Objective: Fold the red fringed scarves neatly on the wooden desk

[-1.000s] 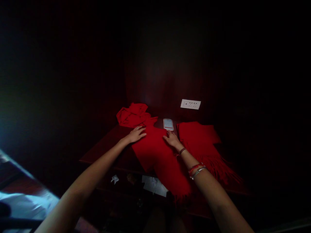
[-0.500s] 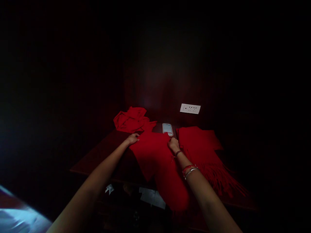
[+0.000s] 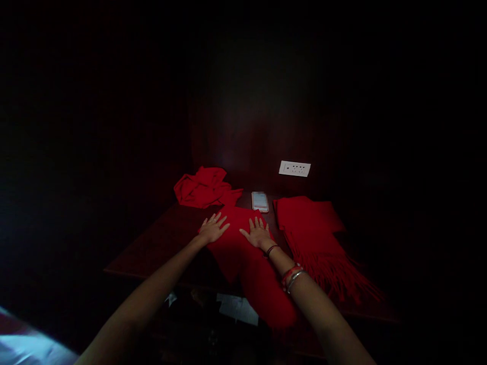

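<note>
Two grips (image 3: 213,231) (image 3: 257,235) have flattened onto one cloth (image 3: 243,258).

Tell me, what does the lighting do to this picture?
In the head view, near-black swallows the sides and top; in that same head view, the left hand and right hand show dimly on flat-looking red cloth, while the socket plate stands out white; and in the head view's lower left corner, a pale patch glows bluish.
</note>
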Demonstrator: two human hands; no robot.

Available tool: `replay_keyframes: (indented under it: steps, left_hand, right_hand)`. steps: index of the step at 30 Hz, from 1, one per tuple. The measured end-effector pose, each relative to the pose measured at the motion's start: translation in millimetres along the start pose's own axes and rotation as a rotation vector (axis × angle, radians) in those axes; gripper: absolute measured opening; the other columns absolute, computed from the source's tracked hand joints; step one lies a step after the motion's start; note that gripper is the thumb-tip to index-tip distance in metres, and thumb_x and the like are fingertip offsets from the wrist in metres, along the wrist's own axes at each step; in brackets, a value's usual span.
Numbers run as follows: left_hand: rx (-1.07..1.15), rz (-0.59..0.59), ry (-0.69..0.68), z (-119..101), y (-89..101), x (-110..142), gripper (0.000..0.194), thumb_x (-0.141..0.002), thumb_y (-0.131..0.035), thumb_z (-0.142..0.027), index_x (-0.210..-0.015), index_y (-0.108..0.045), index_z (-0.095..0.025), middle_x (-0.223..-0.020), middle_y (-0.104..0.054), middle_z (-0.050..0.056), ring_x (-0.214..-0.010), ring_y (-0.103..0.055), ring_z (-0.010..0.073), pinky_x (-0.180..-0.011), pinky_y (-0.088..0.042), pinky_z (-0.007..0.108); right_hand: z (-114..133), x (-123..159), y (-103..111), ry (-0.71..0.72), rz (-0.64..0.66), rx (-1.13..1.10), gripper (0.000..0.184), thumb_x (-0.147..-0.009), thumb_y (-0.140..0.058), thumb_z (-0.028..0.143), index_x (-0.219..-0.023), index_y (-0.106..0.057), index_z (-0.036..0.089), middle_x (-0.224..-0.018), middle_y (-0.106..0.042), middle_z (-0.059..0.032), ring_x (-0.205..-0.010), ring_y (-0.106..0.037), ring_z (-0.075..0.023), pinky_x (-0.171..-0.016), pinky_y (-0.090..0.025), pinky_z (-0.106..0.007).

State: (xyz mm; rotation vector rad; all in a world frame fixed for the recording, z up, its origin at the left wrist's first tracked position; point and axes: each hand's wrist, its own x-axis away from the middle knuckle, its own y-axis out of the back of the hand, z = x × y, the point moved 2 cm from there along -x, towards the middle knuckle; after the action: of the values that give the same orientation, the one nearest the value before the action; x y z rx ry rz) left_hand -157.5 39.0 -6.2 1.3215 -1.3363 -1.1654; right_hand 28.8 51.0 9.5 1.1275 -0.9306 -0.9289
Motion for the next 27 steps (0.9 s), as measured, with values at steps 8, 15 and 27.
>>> replay_keyframes:
  steps: [8,15,27]
  left_hand:
    - [0.043,-0.148,-0.115,-22,14.2,43,0.057,-0.082,-0.022,-0.049,-0.13,-0.024,-0.018,-0.137,-0.017,0.007,-0.125,-0.014,0.0228,-0.099,-0.014,0.042]
    - [0.193,-0.191,-0.335,8,16.6,29,0.038,-0.084,-0.025,-0.028,-0.112,-0.048,-0.018,-0.114,-0.051,0.003,-0.106,-0.044,0.0137,-0.093,-0.031,0.026]
    - [0.107,-0.095,-0.111,25,22.1,4,0.018,-0.071,-0.046,-0.012,-0.087,-0.055,-0.015,-0.072,-0.058,0.003,-0.07,-0.054,0.0149,-0.063,-0.041,0.023]
  right_hand:
    - [18,34,7,0.146,-0.132,-0.009,0.074,-0.075,-0.017,0.063,-0.132,-0.015,0.015,-0.139,-0.006,-0.0112,-0.124,0.002,-0.0306,-0.096,-0.002,-0.05]
    - [-8,22,17,0.044,-0.184,-0.051,0.05,-0.082,-0.03,0.042,-0.125,-0.031,0.016,-0.125,-0.037,-0.0153,-0.115,-0.033,-0.0247,-0.089,-0.028,-0.038]
    - [-42,-4,31,-0.186,-0.35,-0.074,0.034,-0.078,-0.035,0.009,-0.112,-0.04,0.016,-0.099,-0.056,-0.0121,-0.089,-0.054,-0.0183,-0.067,-0.039,-0.025]
